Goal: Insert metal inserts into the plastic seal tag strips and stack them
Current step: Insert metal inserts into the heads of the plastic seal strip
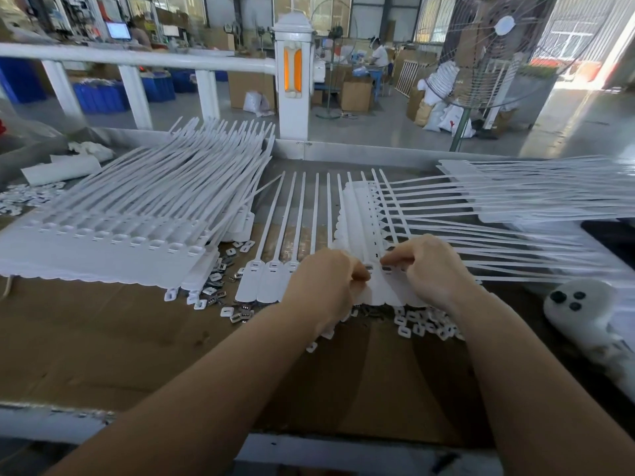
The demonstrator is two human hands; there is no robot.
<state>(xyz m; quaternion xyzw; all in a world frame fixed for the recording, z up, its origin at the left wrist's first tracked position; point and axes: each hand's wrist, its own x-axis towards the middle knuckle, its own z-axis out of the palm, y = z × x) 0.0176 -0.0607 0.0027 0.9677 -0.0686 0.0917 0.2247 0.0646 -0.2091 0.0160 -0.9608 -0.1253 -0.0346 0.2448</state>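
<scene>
A white seal tag strip (275, 276) lies flat on the cardboard in front of me, its tails pointing away. My left hand (323, 286) rests on its tag row, thumb and fingers pinched over a slot. My right hand (429, 269) pinches a small insert at the slot beside it (386, 268). Another strip (360, 214) lies across the first one, its tails running right. Loose metal inserts (237, 316) and white plastic caps (419, 326) are scattered by the strip's near edge.
A tall stack of strips (113, 242) fills the left of the cardboard-covered bench (137, 345). More strips (549, 190) pile up at the right. A white controller-like device (580, 307) lies at the right edge. A white railing and a standing fan are behind.
</scene>
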